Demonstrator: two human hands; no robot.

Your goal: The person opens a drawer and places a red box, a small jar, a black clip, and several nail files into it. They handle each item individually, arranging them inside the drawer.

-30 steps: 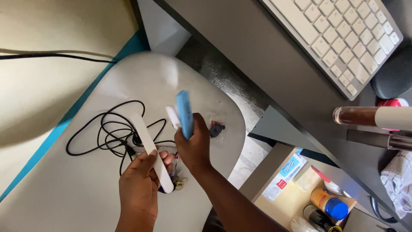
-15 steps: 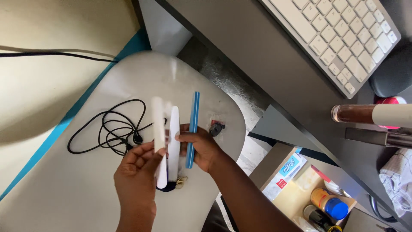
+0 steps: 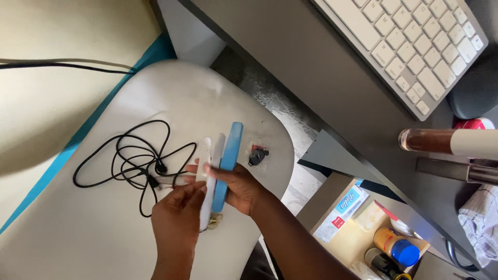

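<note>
Nearest the camera, the left hand [image 3: 179, 218] has closed in on the lower end of the white strips [image 3: 210, 171], its fingers curled against them, where half a second ago it gripped only one strip lower down. The right hand [image 3: 238, 186] comes in from the side and its grip pinches the blue strip [image 3: 228, 161] together with the white ones; a second ago the blue one stood apart and tilted, and now all three lie side by side as one bundle, so the gathering looks close to done. The bundle is held just above the white stool seat [image 3: 104, 233]. Beside the hands, the tangled black cable [image 3: 129, 161] has not moved, nor has the small black clip [image 3: 257, 155]. Beyond, on the dark desk [image 3: 321, 67], the white keyboard [image 3: 410, 41] sits untouched.
</note>
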